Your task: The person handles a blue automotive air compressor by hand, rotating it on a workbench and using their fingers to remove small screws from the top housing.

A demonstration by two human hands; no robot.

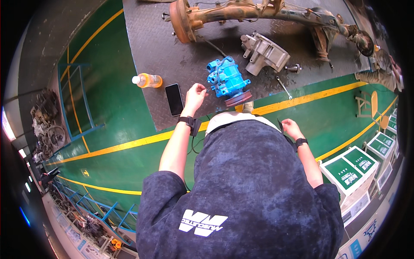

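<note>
On the dark checker-plate table top, a blue belt-driven compressor (226,77) lies with its brown grooved pulley (238,98) at the near edge. My left hand (196,94) is just left of it, fingertips pinched together; whatever they hold is too small to make out. A black phone (174,99) lies flat beside my left wrist. My right hand (292,128) hangs low by my right side, beyond the table's near edge, its fingers curled. A thin dark piece (280,125) shows at its fingertips, its kind unclear.
A bottle of orange drink (151,80) lies at the table's left edge. Behind the compressor are a grey metal housing (265,54) and a rusty axle (246,13). A small toothed shaft (294,68) and a wrench (284,88) lie to the right. White-green boxes (351,168) stand right.
</note>
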